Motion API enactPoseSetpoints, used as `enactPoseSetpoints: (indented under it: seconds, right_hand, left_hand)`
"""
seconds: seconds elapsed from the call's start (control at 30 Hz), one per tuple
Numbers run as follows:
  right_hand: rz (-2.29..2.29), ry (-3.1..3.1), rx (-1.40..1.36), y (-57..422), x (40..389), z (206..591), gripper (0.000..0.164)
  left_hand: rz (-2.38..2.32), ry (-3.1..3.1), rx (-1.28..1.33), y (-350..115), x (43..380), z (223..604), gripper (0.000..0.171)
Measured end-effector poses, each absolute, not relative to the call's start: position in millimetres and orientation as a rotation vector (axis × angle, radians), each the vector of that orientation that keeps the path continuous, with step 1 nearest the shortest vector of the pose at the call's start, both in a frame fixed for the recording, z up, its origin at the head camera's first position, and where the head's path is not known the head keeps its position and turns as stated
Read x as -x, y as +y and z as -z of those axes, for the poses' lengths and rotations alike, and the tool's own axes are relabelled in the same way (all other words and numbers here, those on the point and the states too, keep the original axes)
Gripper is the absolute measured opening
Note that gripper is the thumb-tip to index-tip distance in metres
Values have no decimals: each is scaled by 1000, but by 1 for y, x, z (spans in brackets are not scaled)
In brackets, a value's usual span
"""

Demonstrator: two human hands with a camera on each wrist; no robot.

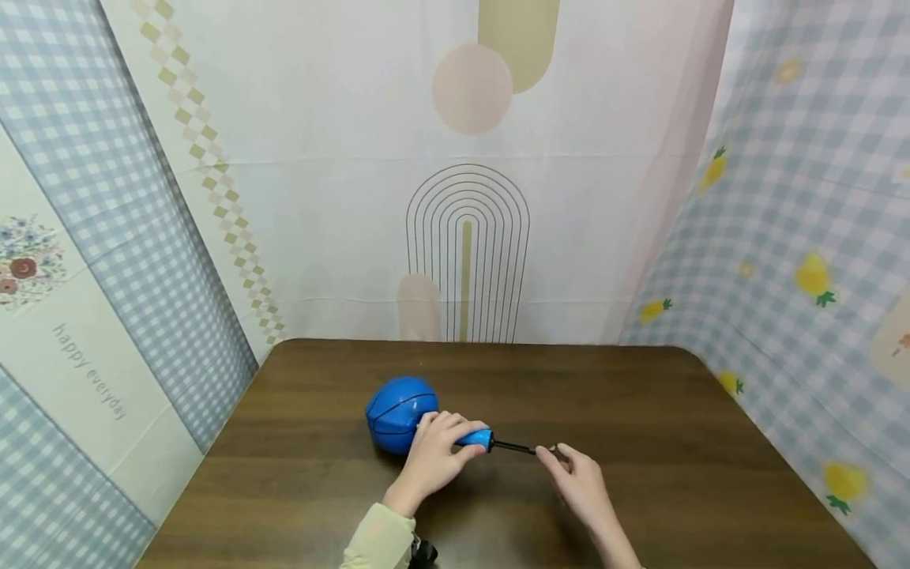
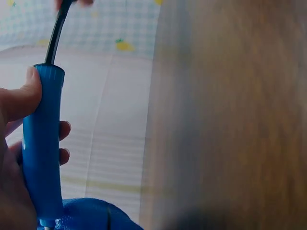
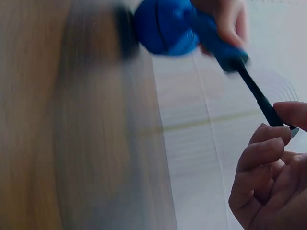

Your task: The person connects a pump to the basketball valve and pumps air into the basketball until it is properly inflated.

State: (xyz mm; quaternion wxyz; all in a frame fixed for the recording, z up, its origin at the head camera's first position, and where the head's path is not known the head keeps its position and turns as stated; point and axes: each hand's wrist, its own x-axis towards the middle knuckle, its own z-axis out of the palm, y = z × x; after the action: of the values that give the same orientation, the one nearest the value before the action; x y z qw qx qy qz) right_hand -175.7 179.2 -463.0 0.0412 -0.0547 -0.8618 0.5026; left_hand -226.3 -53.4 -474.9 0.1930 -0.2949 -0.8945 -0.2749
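A blue ball (image 1: 400, 415) with black seam lines sits on the table, partly dented in outline. My left hand (image 1: 435, 452) grips the blue barrel of a hand pump (image 2: 44, 139), thumb along one side and fingertips showing on the other. At its ball end, a short metal piece (image 2: 48, 227) meets the ball in the left wrist view. From the other end a thin black rod (image 1: 513, 447) sticks out to the right. My right hand (image 1: 577, 482) pinches the rod's far end between thumb and index finger, the other fingers curled below in the right wrist view.
A dark brown wooden table (image 1: 298, 490) with rounded far corners lies under the hands. A white printed cloth (image 1: 341, 237) hangs behind it, with checked cloths at both sides. A black device (image 1: 423, 553) is at the left wrist, by the pale sleeve (image 1: 380, 537).
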Motion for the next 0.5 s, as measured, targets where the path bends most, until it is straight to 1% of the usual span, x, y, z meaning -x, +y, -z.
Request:
enactPoseSetpoints:
  seconds: [0.07,0.13,0.33,0.5]
  right_hand:
    - [-1583,-2611,195,186,173,463,41]
    - [-1634,-2566,220,187,172,465,41]
    - [-1720,-2488,169,156,171,470,31]
    - [-1664,-2654,33,139,169,472,38]
  left_hand:
    - [787,-2500,811,-58,227,476,30]
    - [803,-2495,794,-58,227,476,31]
    - [773,-2473,746,-46,220,480,30]
    - [796,-2482,825,-41,215,482,31]
